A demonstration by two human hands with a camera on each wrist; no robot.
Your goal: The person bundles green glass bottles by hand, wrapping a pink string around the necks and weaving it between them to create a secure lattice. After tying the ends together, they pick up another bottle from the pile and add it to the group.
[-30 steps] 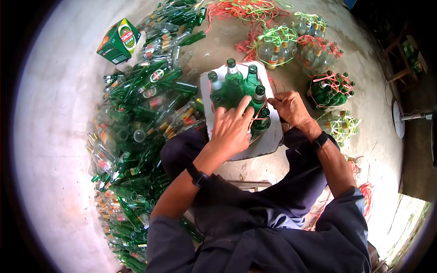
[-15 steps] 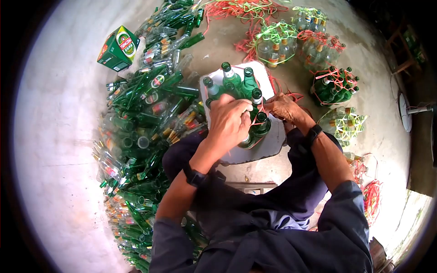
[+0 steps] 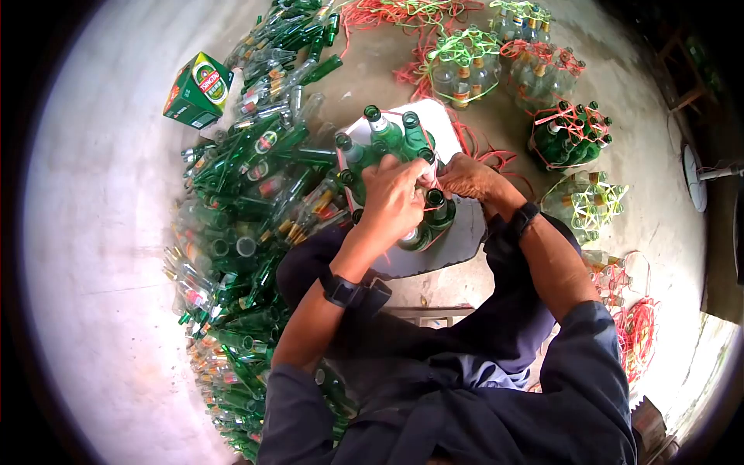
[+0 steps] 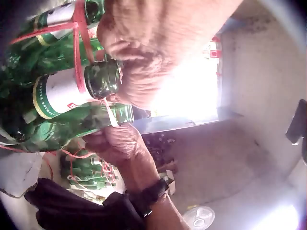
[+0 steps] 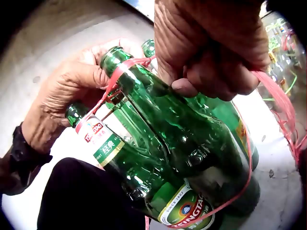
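Observation:
Several green beer bottles (image 3: 418, 133) stand bunched on a white board (image 3: 465, 232) in front of the person. Pink plastic string (image 5: 112, 82) runs round their necks and lower down round their sides. My left hand (image 3: 391, 194) is over the near bottles, its fingers curled at the string beside a bottle neck; its thumb lies against that neck in the right wrist view. The right hand (image 3: 474, 180), close beside it, grips the string in a curled fist, and a loose length (image 5: 278, 93) trails from behind it. The left hand's fingertips are partly hidden.
A heap of loose bottles (image 3: 256, 225) covers the floor on the left, beside a green carton (image 3: 198, 89). Tied bottle bundles (image 3: 570, 136) stand on the right. Loose red and green string (image 3: 403, 12) lies at the back, more (image 3: 637, 333) at lower right, near a fan (image 3: 694, 178).
The left hand's outstretched fingers have curled in at the string. My right hand has moved left and closer to it. The bottles have shifted slightly left in view.

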